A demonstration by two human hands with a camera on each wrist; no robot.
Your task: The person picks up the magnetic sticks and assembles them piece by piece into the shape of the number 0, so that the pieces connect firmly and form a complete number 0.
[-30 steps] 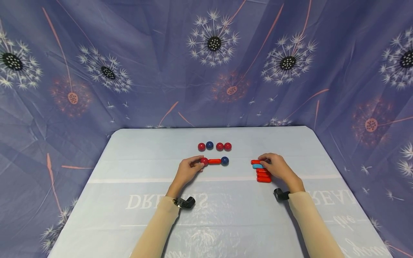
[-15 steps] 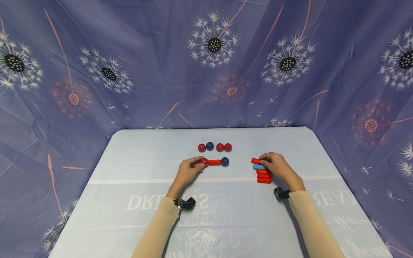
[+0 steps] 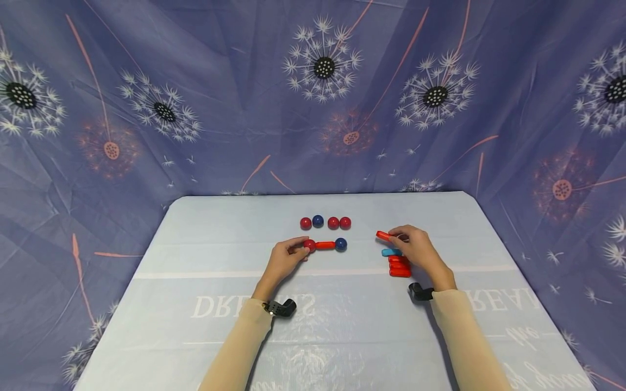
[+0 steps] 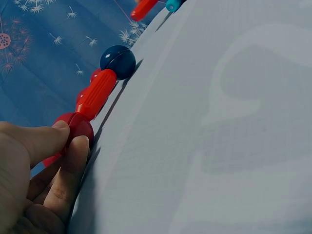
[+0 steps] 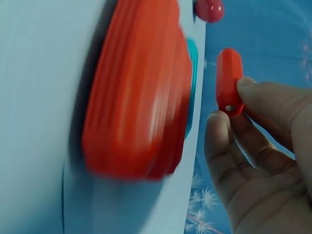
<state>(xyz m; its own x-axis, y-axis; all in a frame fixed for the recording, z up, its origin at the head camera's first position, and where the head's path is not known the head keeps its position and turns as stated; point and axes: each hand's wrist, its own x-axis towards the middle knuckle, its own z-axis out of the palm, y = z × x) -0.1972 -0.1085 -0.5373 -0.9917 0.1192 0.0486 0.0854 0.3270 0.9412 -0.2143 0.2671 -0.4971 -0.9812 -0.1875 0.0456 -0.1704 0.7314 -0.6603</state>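
Note:
My left hand (image 3: pixel 286 258) pinches a red ball (image 4: pixel 80 127) between thumb and fingers. A ribbed red rod (image 4: pixel 97 94) joins that ball to a dark blue ball (image 3: pixel 340 244), making a dumbbell shape low over the table. On the right, a second red rod (image 5: pixel 229 80) is held by my right hand (image 3: pixel 414 247) between thumb and fingertips, raised off the table in the right wrist view. Just below this hand lie a light blue rod (image 3: pixel 390 252) and several red rods (image 3: pixel 400 266) side by side.
Behind the dumbbell piece stands a row of loose balls: a red ball (image 3: pixel 305 223), a blue ball (image 3: pixel 318 221) and two more red balls (image 3: pixel 339 223). A pale cloth covers the table (image 3: pixel 342 336), and a patterned purple curtain (image 3: pixel 244 98) hangs behind it.
My right hand has lifted the top red rod off the group and moved it slightly up and left, tilting it. The left hand and its piece stay put.

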